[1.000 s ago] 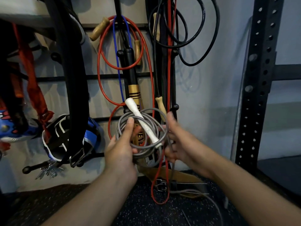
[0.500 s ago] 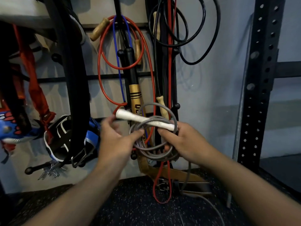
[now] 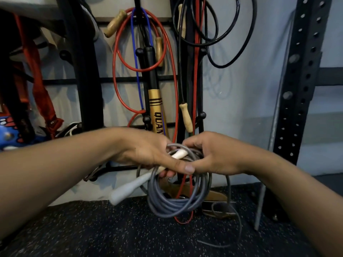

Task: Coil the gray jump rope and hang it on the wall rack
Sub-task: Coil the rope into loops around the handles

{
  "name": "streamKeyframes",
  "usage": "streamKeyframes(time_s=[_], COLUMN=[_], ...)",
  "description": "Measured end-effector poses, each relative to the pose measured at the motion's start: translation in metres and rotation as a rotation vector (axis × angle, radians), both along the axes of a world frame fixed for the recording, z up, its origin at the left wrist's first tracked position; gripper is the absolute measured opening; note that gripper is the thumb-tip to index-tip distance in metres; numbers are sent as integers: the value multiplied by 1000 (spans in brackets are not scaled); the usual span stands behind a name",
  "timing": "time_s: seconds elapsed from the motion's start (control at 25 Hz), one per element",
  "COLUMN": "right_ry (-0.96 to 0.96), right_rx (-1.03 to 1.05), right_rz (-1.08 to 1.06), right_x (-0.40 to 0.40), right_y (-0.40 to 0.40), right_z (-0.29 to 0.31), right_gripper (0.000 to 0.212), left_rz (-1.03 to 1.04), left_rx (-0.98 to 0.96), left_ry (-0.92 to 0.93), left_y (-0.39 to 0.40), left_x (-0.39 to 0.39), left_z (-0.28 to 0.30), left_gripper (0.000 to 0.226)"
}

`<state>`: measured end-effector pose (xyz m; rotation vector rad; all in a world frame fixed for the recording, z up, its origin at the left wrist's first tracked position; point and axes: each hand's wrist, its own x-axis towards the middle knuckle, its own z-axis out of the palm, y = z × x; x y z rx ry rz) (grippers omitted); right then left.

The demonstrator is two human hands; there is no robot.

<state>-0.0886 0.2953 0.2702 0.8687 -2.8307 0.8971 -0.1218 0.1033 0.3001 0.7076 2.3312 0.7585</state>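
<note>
We pinch the top of the coiled gray jump rope [image 3: 178,197] in both hands: our left hand [image 3: 148,151] closes on its white handle [image 3: 133,186], our right hand [image 3: 213,154] on the loops, low before the wall rack [image 3: 202,115]. A loose tail [image 3: 235,216] trails on the floor; it may tug the coil apart, or loops may snag the hanging red rope [image 3: 118,52].
</note>
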Motion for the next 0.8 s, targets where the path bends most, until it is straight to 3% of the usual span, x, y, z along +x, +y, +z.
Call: streamKeyframes(time_s=[0.24, 0.4, 0.48, 0.56, 0.68, 0.8], right_ry=[-144, -249, -301, -335, -334, -294], right_rx=[-148, -391, -637, -802, -837, -891], right_rz=[3, 29, -7, -49, -61, -71], right_x=[1, -1, -2, -3, -10, -5], right_y=[9, 25, 34, 32, -1, -45], right_z=[2, -6, -15, -28, -47, -48], right_gripper=[29, 56, 64, 76, 101, 85], left_rz=[-79, -65, 68, 266, 549, 802], left_rx=[8, 177, 472, 904, 1417, 1706], left_ry=[73, 66, -8, -100, -92, -7], left_y=[-14, -29, -39, -40, -13, 24], left_x=[13, 11, 7, 2, 2, 7], left_z=[-1, 6, 0, -12, -33, -46], left_gripper=[30, 35, 32, 34, 36, 32])
